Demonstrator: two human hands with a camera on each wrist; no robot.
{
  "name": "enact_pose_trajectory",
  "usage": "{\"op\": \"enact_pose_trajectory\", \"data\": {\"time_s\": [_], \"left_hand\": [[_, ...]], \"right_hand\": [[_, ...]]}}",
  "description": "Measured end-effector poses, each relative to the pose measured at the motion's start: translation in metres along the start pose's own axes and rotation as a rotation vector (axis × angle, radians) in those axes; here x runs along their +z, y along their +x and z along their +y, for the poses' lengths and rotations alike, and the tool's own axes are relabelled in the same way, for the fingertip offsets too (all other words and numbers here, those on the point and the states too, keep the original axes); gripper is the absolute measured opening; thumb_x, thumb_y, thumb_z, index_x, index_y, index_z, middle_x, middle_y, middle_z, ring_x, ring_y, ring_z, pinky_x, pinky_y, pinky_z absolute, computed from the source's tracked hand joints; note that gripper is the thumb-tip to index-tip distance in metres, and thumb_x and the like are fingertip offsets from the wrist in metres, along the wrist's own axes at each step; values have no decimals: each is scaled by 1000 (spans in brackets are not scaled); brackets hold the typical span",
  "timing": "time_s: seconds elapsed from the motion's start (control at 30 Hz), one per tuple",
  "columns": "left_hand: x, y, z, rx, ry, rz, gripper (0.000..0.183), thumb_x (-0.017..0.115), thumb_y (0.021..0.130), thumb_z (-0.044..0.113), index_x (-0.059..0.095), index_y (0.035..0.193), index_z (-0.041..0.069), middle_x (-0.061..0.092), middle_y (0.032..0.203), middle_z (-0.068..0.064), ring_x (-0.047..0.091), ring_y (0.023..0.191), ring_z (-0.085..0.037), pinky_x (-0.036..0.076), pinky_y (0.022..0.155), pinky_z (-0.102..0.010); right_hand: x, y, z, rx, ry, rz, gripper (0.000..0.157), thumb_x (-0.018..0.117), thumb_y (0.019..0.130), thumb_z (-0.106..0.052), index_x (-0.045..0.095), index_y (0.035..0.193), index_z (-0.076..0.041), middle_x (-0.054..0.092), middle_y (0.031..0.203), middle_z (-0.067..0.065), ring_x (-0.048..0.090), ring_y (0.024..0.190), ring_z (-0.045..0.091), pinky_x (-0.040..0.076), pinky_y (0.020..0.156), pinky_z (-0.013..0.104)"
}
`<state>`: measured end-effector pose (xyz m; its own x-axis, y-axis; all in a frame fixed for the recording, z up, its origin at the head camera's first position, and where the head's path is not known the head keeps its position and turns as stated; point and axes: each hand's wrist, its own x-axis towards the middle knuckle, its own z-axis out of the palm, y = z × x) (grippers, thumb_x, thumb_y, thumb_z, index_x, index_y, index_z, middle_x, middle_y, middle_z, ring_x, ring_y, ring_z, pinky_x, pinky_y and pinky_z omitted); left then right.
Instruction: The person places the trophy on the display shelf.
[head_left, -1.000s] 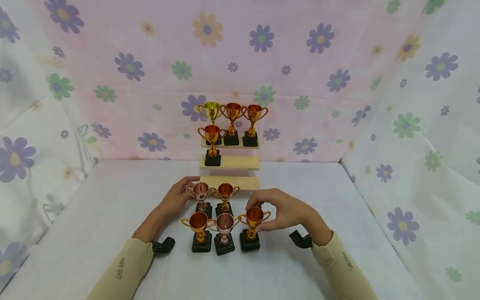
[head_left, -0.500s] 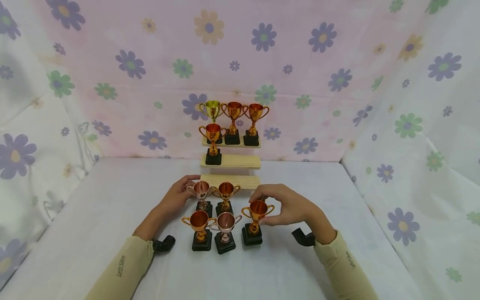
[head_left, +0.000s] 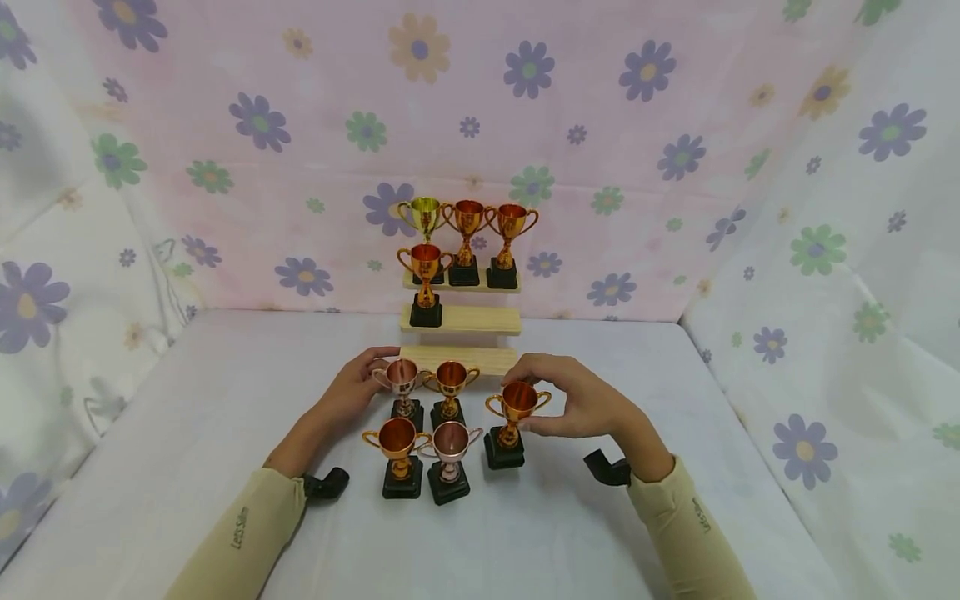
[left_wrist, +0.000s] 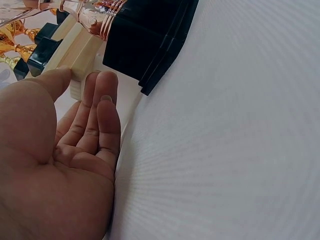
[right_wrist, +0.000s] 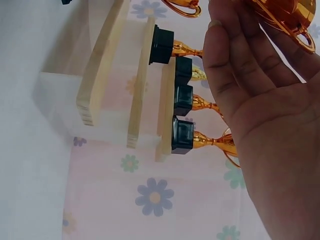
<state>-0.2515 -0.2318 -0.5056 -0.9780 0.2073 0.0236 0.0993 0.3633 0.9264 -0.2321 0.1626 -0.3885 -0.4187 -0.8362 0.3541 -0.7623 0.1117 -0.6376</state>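
Gold trophy (head_left: pixel 516 408): moved toward wooden shelf (head_left: pixel 476 320)
Right hand (head_left: pixel 581 398): pinches it, shelf's front-right
Left hand (head_left: pixel 351 392): fingers relaxed, touching shelf's left end

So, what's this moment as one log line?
right grip: holds gold trophy; left grip: holds bottom shelf; top shelf: three trophies; middle shelf: one trophy; table: four trophies

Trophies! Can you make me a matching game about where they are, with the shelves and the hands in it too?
Column one:
1. top shelf
2. middle shelf
3. left hand
4. right hand

Column two:
A. holding an orange-gold trophy by its cup
B. has three trophies in a row
C. by one end of the bottom shelf
D. has just one trophy

Right pairs: 1-B, 2-D, 3-C, 4-A.
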Motion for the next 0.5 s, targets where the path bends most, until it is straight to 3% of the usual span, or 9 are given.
{"op": "enact_pose_trajectory", "data": {"time_s": [0.27,0.5], "left_hand": [[3,2,-1,20,-10,5,54,51,101,1,49,154,7,72,124,-16,64,106,-22,50,87,-26],[3,2,0,30,-8,9,53,49,102,0,48,155,5,71,129,-18,65,109,-21,50,88,-24]], "right_hand": [[-9,0,1,7,-46,71,52,84,89,-9,63,136,-10,70,123,2,69,105,17,58,91,39],[-13,2,8,51,-52,174,55,84,88,-4,60,136,-7,71,118,4,71,104,19,59,92,40]]}}
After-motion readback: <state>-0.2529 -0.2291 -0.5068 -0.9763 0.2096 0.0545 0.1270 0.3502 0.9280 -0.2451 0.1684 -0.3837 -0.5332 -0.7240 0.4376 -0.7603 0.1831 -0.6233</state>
